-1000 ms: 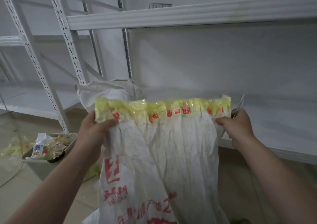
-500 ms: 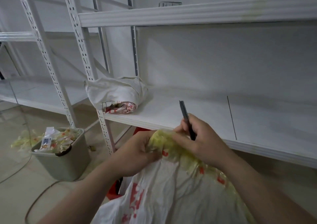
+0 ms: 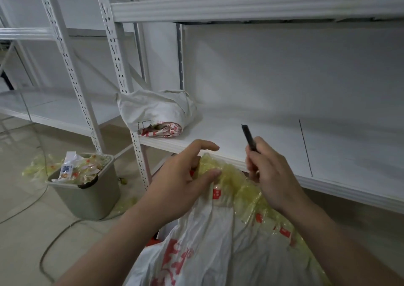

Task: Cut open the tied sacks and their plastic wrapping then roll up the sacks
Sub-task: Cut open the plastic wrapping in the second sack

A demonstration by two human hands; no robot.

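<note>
Since half a second ago the right hand [image 3: 273,176] has drawn off the plastic wrapping [image 3: 236,185] and now sits just beside it, fingers curled round a slim dark cutting tool [image 3: 249,137] whose tip points up. The left hand [image 3: 181,183] has kept its hold on the bunched yellow wrapping, thumb pressed on top, but its forefinger has lifted and now stands straight above the plastic. A second ago both hands held the sack [image 3: 207,242] up and spread wide; now it hangs gathered low, in front of the shelf's front edge, white with red print, the wrapping running along its top.

White metal racking fills the room, with perforated uprights and pale walls behind. On the lower shelf [image 3: 328,154], at its left end beside the upright, lies a rolled sack [image 3: 157,112], as before. On the tiled floor left of that upright stands a grey bin [image 3: 87,196] heaped with yellow scraps [image 3: 37,167], more of them lying behind it. A cable [image 3: 54,242] curves across the floor near the bin.
</note>
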